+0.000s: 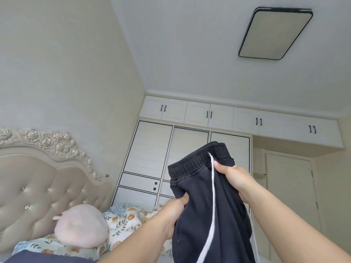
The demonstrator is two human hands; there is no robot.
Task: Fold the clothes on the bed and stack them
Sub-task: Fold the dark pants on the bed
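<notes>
Nearest to us hung the dark trousers [207, 211], lifted in front of our face and held up between both hands, the legs dropping out of sight below the frame. Our left hand [173, 212] pinched the fabric a little below the elastic waistband [191, 160], thumb on the near side and fingers curled behind the cloth. Our right hand [234, 180], higher and just across the garment from the left, gripped the far side of the waist, thumb pressed against the front near the white drawstring [212, 188], which trailed down between the two hands.

Beneath our left forearm lay the bed, with its floral bedding [121, 223] rumpled and a pink plush cushion [81, 227] resting beside the tufted headboard [38, 188]. Beyond the hands stood a white wardrobe [152, 152].

We judged the task to be at an early stage for this garment: the trousers were raised and being straightened, not yet folded. No folded stack showed anywhere in view, so we could not tell how many pieces were done or remained.
</notes>
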